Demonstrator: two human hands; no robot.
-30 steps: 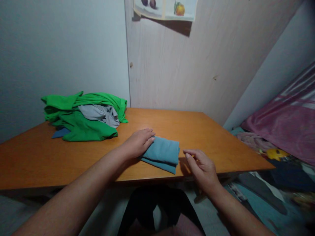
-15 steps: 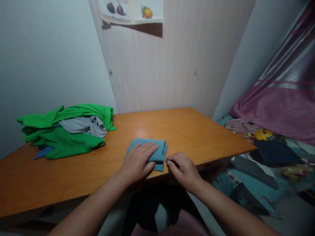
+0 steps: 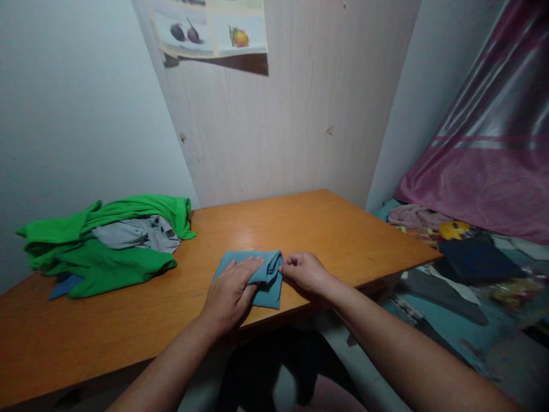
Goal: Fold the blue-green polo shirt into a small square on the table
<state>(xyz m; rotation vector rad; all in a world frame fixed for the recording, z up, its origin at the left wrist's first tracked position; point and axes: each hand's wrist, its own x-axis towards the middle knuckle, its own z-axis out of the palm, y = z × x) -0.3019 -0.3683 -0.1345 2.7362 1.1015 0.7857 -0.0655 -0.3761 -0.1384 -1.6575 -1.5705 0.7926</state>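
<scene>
A small folded teal cloth [image 3: 266, 280] lies near the front edge of the orange wooden table [image 3: 309, 226]. My left hand [image 3: 229, 293] rests flat on the cloth's left part, fingers stretched out. My right hand [image 3: 303, 271] is at the cloth's right edge, fingers curled in a pinch on the raised fold. A heap of green clothes [image 3: 103, 260] with a grey garment [image 3: 135, 233] on top lies at the table's left.
A blue cloth [image 3: 64, 286] peeks from under the green heap. A light wooden panel [image 3: 291, 114] with a fruit picture [image 3: 210, 28] stands behind the table. To the right is a bed with a pink blanket [image 3: 476, 189] and scattered clothes and a yellow toy [image 3: 454, 230].
My right hand moved left from the table edge to the cloth and pinched its right fold. My left hand slid onto the cloth. The view swung to the right.
</scene>
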